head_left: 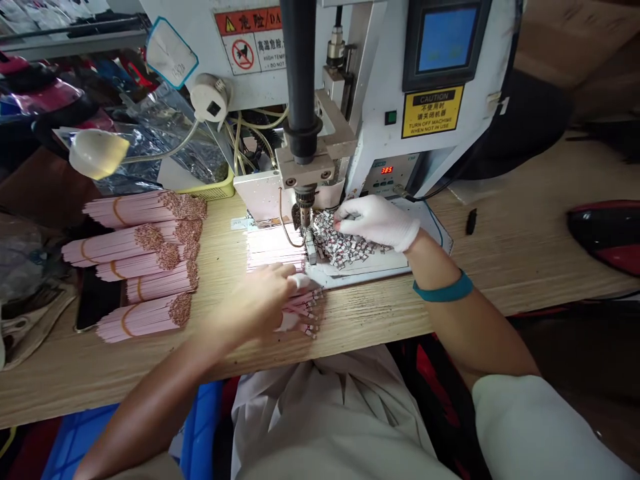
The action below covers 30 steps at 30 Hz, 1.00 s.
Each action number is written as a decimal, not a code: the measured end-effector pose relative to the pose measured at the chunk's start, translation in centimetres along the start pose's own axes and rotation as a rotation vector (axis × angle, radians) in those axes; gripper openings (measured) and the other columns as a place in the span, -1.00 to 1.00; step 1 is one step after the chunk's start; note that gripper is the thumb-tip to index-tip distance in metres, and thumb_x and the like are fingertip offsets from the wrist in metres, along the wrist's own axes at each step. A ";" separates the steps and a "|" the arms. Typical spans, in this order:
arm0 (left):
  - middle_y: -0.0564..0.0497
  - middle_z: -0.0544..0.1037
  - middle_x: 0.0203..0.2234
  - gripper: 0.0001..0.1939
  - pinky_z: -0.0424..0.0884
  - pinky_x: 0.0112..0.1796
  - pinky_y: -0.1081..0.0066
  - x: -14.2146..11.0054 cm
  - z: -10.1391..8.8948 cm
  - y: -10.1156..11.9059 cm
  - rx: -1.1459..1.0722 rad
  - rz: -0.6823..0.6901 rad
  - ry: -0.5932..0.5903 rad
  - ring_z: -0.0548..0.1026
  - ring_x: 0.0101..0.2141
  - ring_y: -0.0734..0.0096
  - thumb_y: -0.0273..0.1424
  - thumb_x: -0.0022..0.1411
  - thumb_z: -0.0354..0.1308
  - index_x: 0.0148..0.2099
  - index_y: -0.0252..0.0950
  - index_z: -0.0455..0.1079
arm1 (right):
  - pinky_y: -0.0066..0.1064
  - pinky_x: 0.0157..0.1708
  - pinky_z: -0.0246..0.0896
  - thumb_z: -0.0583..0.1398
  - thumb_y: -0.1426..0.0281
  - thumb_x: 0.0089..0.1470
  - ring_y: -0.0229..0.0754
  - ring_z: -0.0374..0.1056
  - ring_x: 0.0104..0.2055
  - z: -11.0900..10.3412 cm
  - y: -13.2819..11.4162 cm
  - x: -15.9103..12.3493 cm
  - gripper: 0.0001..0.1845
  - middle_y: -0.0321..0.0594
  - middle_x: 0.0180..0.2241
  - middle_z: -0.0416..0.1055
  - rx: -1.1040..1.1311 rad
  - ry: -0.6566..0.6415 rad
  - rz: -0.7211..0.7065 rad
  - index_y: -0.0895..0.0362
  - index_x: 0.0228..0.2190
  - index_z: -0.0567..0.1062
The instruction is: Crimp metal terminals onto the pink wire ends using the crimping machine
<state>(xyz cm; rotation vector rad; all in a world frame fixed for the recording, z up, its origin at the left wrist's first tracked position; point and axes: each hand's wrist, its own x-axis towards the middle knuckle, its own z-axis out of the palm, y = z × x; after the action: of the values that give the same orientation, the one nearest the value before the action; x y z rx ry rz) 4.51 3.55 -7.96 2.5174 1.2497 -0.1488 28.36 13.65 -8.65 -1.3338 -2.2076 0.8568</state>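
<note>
My left hand (263,297), with white covers on some fingertips, is closed around several pink wires (300,303). Small pale pieces on the wire ends stick out to its right. My right hand (377,220), in a white glove, reaches the edge of a heap of small silvery-white parts (345,247). Its thumb and fingertips are pinched together, and what lies between them is too small to make out. Between the hands, the machine's soldering head (305,203) points down at a small metal block (311,247). More pink wires (273,248) lie in a row left of it.
Banded bundles of pink wires (150,287) are stacked at the left. A lamp (99,153) on a bent neck glows above them. Behind stands the white machine (373,140) with a screen and a red digit display. A black-and-red object (607,233) sits at the right.
</note>
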 end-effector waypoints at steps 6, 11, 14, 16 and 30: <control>-0.09 0.49 -0.32 -0.79 0.28 -0.48 0.38 0.0 1.1 1.4 0.196 -0.045 -0.092 0.45 -0.42 0.30 -0.43 0.24 -0.02 -0.22 -0.29 0.44 | -0.42 -0.35 0.16 0.26 0.41 -0.09 -0.22 0.38 -0.37 0.2 -0.2 -0.4 -0.88 -0.31 -0.41 0.52 -0.127 -0.132 -0.029 0.12 -0.43 0.60; -0.06 0.50 -0.27 -0.77 0.32 -0.43 0.38 0.8 0.2 -1.6 0.151 -0.235 0.146 0.47 -0.40 0.30 -0.39 0.25 -0.04 -0.17 -0.23 0.44 | -0.43 -0.40 0.14 0.24 0.44 -0.09 -0.23 0.37 -0.40 0.8 0.0 -0.7 -0.85 -0.34 -0.45 0.51 -0.138 -0.253 -0.135 0.10 -0.40 0.61; -0.13 0.47 -0.18 -0.74 0.38 -0.29 0.34 1.7 0.4 -3.5 0.118 -0.231 0.342 0.47 -0.24 0.21 -0.42 0.20 -0.01 -0.11 -0.30 0.42 | -0.42 -0.33 0.17 0.21 0.47 -0.05 -0.21 0.40 -0.32 1.3 0.0 -0.3 -0.85 -0.32 -0.39 0.53 -0.142 -0.251 -0.214 0.11 -0.42 0.61; -0.13 0.48 -0.21 -0.77 0.40 -0.24 0.32 2.2 0.7 -4.1 0.062 -0.168 0.380 0.46 -0.22 0.19 -0.45 0.17 0.00 -0.16 -0.32 0.42 | -0.40 -0.28 0.18 0.20 0.45 -0.04 -0.18 0.40 -0.27 1.3 0.0 -0.2 -0.85 -0.29 -0.35 0.54 -0.189 -0.127 -0.176 0.12 -0.41 0.60; -0.09 0.52 -0.36 -0.73 0.38 -0.24 0.37 3.1 0.9 -4.1 -0.092 -0.106 0.387 0.46 -0.30 0.27 -0.53 0.06 -0.04 -0.26 -0.34 0.46 | -0.38 -0.32 0.19 0.23 0.39 -0.06 -0.15 0.40 -0.29 2.4 -0.3 0.2 -0.85 -0.26 -0.37 0.54 -0.254 -0.029 -0.119 0.12 -0.40 0.62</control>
<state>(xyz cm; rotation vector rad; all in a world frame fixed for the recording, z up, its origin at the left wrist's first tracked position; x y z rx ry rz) 3.25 7.92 -10.48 2.4753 1.4932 0.3809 26.56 13.03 -10.16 -1.2906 -2.4548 0.5708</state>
